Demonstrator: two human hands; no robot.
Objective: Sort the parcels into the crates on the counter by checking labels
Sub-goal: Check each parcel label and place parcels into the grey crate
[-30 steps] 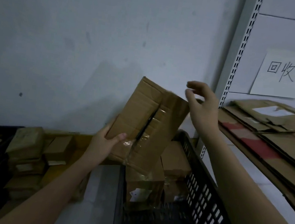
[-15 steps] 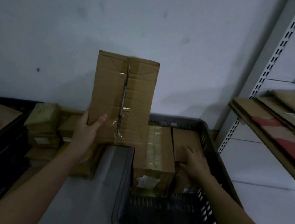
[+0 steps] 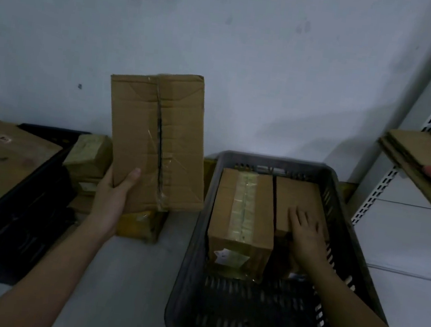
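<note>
My left hand (image 3: 112, 199) grips the lower left corner of a tall brown cardboard parcel (image 3: 155, 139), held upright above the counter with its taped seam facing me. To the right stands a dark grey slatted crate (image 3: 192, 255) with two parcels side by side in its far half. My right hand (image 3: 306, 231) lies flat, fingers spread, on the right-hand parcel (image 3: 297, 197). The left-hand parcel in the crate (image 3: 240, 215) has a wide tape strip on top and a small white label on its near face.
Several small parcels (image 3: 90, 158) are piled against the wall behind my left hand, with a yellowish one (image 3: 139, 224) under the held parcel. A black crate (image 3: 21, 210) holding a large flat carton sits at the left. Shelving with flattened cardboard (image 3: 420, 164) stands at the right.
My right hand came down from beside the held parcel into the crate and now rests flat on the right parcel. The held parcel went from tilted to upright.
</note>
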